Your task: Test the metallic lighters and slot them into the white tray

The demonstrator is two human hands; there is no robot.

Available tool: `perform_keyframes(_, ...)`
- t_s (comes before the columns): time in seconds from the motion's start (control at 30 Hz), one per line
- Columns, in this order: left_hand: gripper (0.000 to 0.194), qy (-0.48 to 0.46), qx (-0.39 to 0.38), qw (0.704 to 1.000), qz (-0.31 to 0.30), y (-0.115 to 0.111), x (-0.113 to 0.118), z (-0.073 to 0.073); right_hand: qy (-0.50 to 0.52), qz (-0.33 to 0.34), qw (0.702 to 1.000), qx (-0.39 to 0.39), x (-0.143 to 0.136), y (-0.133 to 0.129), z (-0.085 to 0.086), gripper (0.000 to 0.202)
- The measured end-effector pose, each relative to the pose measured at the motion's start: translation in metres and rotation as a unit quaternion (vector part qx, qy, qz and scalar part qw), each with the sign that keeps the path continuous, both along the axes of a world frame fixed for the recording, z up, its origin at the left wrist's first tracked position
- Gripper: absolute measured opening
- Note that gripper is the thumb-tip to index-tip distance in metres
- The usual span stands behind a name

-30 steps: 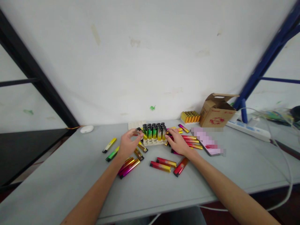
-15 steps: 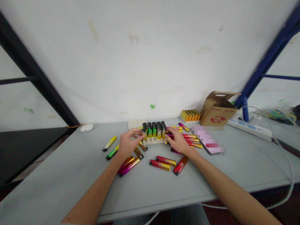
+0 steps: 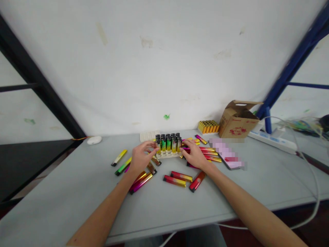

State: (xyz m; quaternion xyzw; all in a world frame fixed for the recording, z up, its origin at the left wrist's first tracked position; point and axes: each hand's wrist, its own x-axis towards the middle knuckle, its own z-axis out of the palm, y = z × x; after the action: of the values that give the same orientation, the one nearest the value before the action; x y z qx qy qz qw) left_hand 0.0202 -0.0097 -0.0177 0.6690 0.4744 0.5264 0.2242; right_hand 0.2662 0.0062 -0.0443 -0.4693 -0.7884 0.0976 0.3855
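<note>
A white holder tray [image 3: 168, 155] stands on the table in front of me, with several clear lighters [image 3: 168, 144] upright in it, black tops up, green and yellow bodies below. At its left end is my left hand [image 3: 142, 157], thumb and fingers curled against the end lighters. My right hand [image 3: 194, 156] holds the opposite end, thumb at the lower corner, fingers partly hidden. Under and beside the right hand lie several red and gold lighters [image 3: 209, 154]. Near my left wrist are a green lighter [image 3: 122, 167] and a magenta lighter [image 3: 141, 184].
Two red-gold lighters [image 3: 174, 180] and a dark red lighter [image 3: 197, 181] lie in front. Behind are an empty white tray [image 3: 149, 135], a tray of yellow-orange lighters [image 3: 208, 127] and an open cardboard box [image 3: 238, 125]. A blurred phone [image 3: 227, 154] and a power strip [image 3: 273, 140] lie right.
The view has shifted very slightly. Both hands stay at the two ends of the tray of lighters, and nothing on the table has visibly moved.
</note>
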Motion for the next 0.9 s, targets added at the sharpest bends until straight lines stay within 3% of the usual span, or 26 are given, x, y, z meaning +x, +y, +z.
perform_keyframes(0.33,0.022,-0.018,-0.041,0.999,-0.024,0.001,0.001,-0.002,0.002,-0.001,1.000,-0.005,0.000,-0.001,0.001,0.024)
perform_keyframes(0.53,0.038,0.003,-0.039,0.999,0.004,0.006,-0.014,-0.002,0.003,-0.003,1.000,-0.001,-0.001,-0.001,0.002,0.023)
perform_keyframes(0.63,0.022,0.074,-0.029,0.996,0.030,0.011,-0.028,-0.004,0.005,-0.002,1.000,-0.001,0.000,-0.002,0.003,0.021)
perform_keyframes(0.7,0.022,0.154,-0.010,0.987,0.035,0.014,-0.037,-0.005,0.006,-0.002,1.000,-0.001,0.000,-0.002,0.002,0.021)
perform_keyframes(0.9,0.027,0.331,0.014,0.942,-0.045,0.017,-0.050,-0.008,0.002,-0.002,1.000,-0.006,0.001,-0.002,0.002,0.022)
